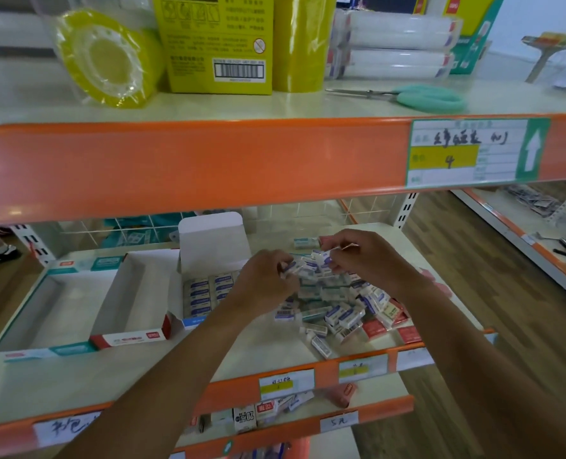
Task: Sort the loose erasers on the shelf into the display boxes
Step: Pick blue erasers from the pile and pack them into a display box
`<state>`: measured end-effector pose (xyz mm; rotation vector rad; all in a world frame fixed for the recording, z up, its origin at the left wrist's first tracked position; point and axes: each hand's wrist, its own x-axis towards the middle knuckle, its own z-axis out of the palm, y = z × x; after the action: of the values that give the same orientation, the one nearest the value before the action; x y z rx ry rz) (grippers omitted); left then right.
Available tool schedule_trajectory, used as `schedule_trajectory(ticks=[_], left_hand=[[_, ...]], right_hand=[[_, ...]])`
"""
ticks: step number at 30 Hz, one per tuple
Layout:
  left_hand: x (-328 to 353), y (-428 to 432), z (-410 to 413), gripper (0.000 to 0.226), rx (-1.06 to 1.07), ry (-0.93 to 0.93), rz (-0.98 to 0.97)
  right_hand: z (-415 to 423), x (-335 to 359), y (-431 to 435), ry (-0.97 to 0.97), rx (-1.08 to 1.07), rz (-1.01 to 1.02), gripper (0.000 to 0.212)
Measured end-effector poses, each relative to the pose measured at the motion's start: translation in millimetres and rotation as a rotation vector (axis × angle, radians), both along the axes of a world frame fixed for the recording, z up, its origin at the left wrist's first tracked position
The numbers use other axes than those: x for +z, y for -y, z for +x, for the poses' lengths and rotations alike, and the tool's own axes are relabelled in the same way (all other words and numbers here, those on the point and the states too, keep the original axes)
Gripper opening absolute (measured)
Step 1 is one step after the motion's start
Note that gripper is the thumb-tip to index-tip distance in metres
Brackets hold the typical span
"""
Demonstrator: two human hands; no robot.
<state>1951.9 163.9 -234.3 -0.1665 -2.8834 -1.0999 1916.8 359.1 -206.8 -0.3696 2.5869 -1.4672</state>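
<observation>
Seen from the head, both hands reach over a shelf holding a pile of loose erasers. The left hand curls around a cluster of small blue-and-white erasers; the right hand pinches its other end. Just left of the pile, an open box holds neat rows of erasers, beside an empty red-trimmed box.

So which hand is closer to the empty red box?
Left. The left hand is right of the empty red box; the right hand is farther right, over loose erasers.
</observation>
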Motion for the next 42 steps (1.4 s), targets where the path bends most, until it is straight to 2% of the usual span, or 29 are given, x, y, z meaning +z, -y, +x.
schedule_trajectory(ticks=[5,7,11,15,19,22,28,34,42], left_hand=[[7,25,0,0.012,0.13,0.103,0.142],[7,35,1,0.002,0.183,0.106,0.201],[7,53,6,0.019,0.273,0.078,0.256],[10,69,12,0.042,0.244,0.13,0.351],[13,85,15,0.031,0.247,0.148,0.38],[16,95,17,0.035,0.286,0.162,0.394],[15,110,17,0.033,0.301,0.17,0.262],[8,117,14,0.02,0.281,0.164,0.086],[-7,120,15,0.021,0.241,0.013,-0.314]], right_hand=[[-1,2,27,0.032,0.009,-0.056,0.019],[-3,1,38,0.021,0.031,-0.034,0.019],[-7,-1,58,0.005,0.067,0.012,0.016],[-9,0,79,0.014,0.116,0.002,0.014],[-11,-4,97,0.034,0.167,-0.026,0.015],[-13,-9,108,0.046,0.17,-0.026,0.019],[-15,-18,126,0.058,0.196,-0.011,0.023],[-17,-27,138,-0.028,0.252,0.143,0.026],[-13,-41,149,-0.195,0.254,0.289,0.014]])
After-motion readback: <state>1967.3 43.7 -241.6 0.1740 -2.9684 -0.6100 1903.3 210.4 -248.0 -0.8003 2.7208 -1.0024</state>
